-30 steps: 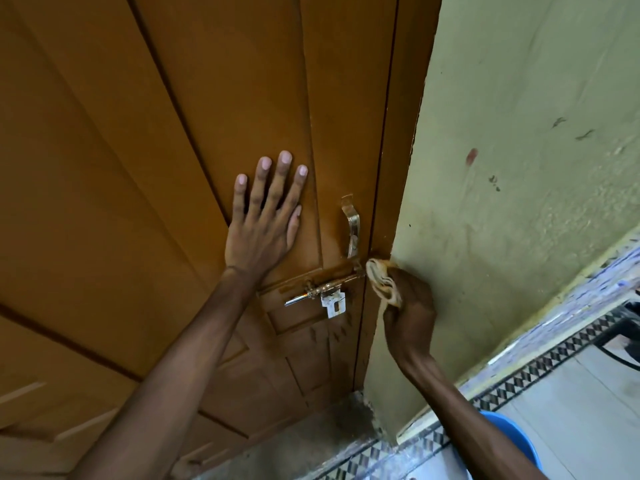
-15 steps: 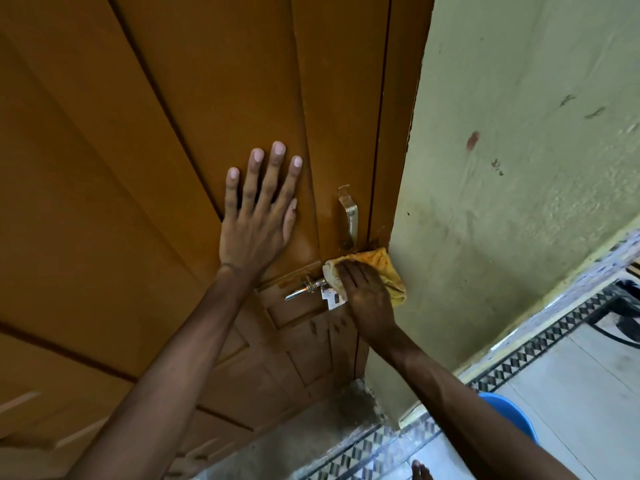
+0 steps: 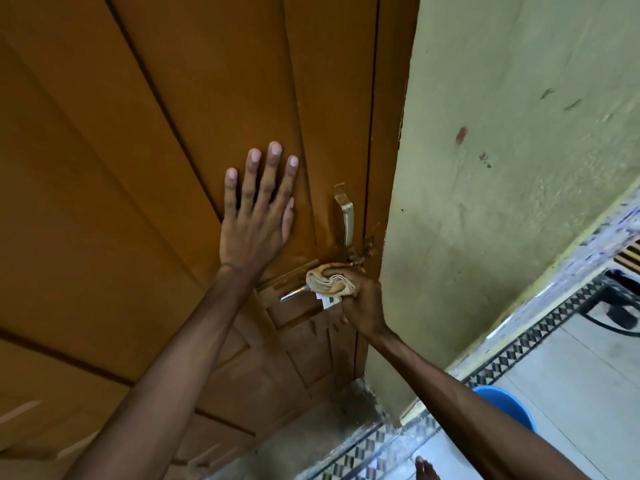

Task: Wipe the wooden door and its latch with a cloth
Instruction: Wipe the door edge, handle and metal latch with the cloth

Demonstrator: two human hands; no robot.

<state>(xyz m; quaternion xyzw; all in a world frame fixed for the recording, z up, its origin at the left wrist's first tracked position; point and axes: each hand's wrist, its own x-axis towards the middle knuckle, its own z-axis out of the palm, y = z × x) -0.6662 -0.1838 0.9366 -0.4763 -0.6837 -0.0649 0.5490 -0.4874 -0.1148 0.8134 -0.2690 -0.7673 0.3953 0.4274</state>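
at the door's edge: the wooden door [image 3: 173,133] meets a pale green wall [image 3: 519,202].
left hand [image 3: 254,220]: flat on the panel, fingers spread wide.
right hand [image 3: 363,299]: fist closed round a bunched cloth [image 3: 329,283], pressing it onto the latch [image 3: 294,293].
latch: bolt tip pokes out left of the cloth, under the metal handle [image 3: 347,216].
floor: blue bucket [image 3: 509,407] low right.

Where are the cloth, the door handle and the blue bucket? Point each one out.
cloth [image 3: 329,284], head view, on the bunched folds.
door handle [image 3: 347,216], head view, on the metal grip.
blue bucket [image 3: 505,405], head view, on its rim.
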